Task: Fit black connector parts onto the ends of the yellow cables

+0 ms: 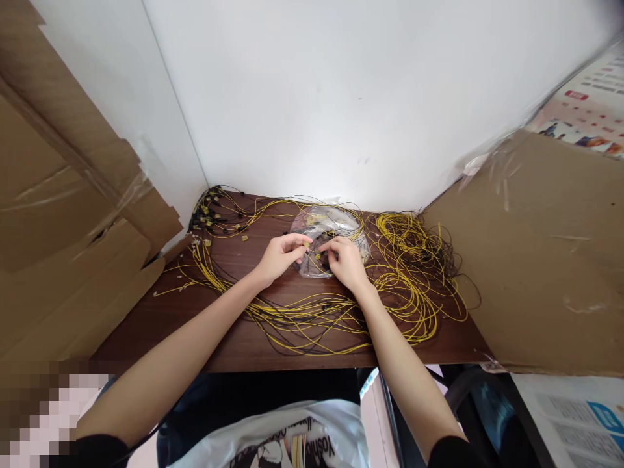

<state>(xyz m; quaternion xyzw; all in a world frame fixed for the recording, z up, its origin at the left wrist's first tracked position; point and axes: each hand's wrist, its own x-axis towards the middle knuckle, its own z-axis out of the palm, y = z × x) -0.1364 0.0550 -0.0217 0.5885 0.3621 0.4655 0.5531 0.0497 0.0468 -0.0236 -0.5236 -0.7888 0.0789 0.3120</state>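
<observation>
My left hand (283, 259) is over the middle of the dark brown table, thumb and index finger pinched on a small yellow piece (307, 245). Just to its right, my right hand (345, 261) has its fingers bent and pressed together; what they hold, if anything, is too small to make out. Beneath both hands lies a clear plastic bag (319, 268) with small yellow and black parts in and around it. Long yellow and black wires (307, 318) curve across the table in front of the hands and under the forearms.
Tangled yellow wires (407, 237) are heaped at the right. Black connectors and small yellow pieces (207, 214) cluster at the back left. Cardboard sheets (526, 260) flank the table (234, 250) on both sides, with a white wall (312, 104) behind.
</observation>
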